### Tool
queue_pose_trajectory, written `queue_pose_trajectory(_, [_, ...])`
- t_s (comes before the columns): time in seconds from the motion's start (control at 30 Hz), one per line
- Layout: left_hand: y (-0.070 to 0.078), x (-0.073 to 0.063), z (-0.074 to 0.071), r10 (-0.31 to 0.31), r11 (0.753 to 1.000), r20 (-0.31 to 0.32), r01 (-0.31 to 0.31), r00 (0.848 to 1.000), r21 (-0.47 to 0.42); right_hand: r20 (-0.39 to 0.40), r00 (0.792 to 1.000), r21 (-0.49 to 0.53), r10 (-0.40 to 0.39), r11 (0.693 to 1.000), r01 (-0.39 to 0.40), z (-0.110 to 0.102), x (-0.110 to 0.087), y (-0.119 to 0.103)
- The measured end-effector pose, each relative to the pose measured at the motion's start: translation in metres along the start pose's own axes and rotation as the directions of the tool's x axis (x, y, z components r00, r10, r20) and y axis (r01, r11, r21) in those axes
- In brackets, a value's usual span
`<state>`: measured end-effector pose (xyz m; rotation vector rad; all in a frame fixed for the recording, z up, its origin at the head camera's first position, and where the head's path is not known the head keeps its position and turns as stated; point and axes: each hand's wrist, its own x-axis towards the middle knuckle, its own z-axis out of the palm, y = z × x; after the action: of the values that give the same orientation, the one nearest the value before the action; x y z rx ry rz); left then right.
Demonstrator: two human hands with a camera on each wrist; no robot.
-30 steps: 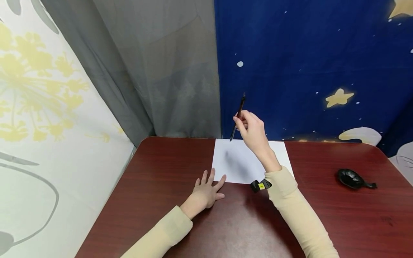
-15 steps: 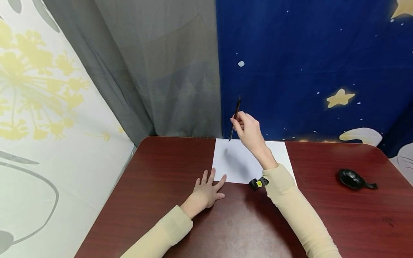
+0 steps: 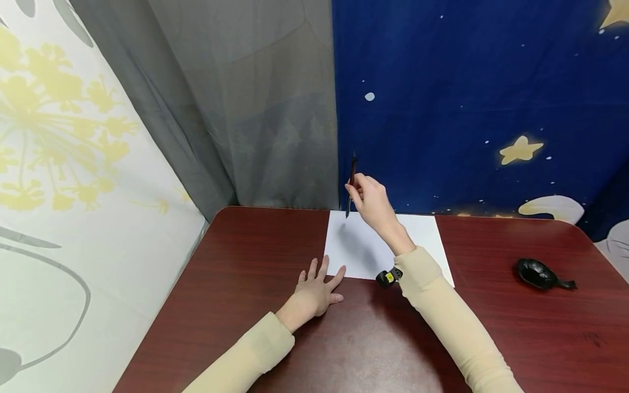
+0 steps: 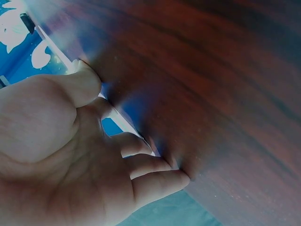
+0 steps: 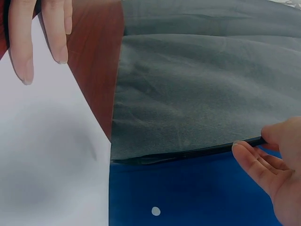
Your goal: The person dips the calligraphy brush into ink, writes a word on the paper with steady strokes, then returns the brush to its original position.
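My right hand (image 3: 372,202) pinches a slim dark brush (image 3: 353,172) between thumb and fingertips, holding it nearly upright above the far left part of a white sheet of paper (image 3: 420,240). In the right wrist view the brush (image 5: 197,152) tapers to a pointed dark tip close to the paper's edge. A soft shadow of hand and brush falls on the sheet, which bears no visible marks. My left hand (image 3: 313,296) lies palm down with fingers spread, fingertips on the paper's near left corner and the thumb on the table.
The paper lies at the far edge of a reddish-brown wooden table (image 3: 255,262). A small black oval dish (image 3: 538,274) with a short handle sits to the right. Behind the table hang a grey curtain (image 3: 265,109) and a blue one (image 3: 442,109) with stars.
My right hand has moved left and slightly down with the brush, which now stands more upright. The left hand has stayed in place on the paper's corner.
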<state>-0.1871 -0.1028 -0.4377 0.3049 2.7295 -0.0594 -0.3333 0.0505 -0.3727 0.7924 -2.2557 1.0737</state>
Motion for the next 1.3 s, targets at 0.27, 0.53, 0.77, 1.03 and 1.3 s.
queue_pose_trajectory(0.27, [-0.001, 0.002, 0.002, 0.000, 1.000, -0.002, 0.000, 1.000, 0.000, 0.033, 0.999, -0.024, 0.024, 0.999, -0.024, 0.006, 0.000, 0.002])
queue_pose_trajectory(0.53, [-0.001, 0.002, 0.002, -0.003, 1.000, 0.002, 0.003, 1.000, -0.007, 0.040, 0.999, -0.027, 0.030, 0.999, -0.029, 0.010, -0.002, 0.004])
queue_pose_trajectory(0.77, [-0.001, 0.002, 0.002, -0.007, 1.000, 0.005, 0.007, 1.000, -0.004, 0.044, 0.998, -0.032, 0.035, 0.999, -0.034, 0.012, -0.002, 0.005])
queue_pose_trajectory(1.03, [-0.001, 0.004, 0.003, -0.017, 1.000, 0.020, 0.017, 1.000, -0.007, 0.054, 0.998, -0.030, 0.042, 0.999, -0.041, 0.015, -0.002, 0.006])
queue_pose_trajectory(1.3, [-0.001, 0.003, 0.001, -0.020, 1.000, 0.019, 0.020, 1.000, -0.011, 0.053, 0.998, -0.034, 0.029, 0.999, -0.027, 0.017, -0.003, 0.006])
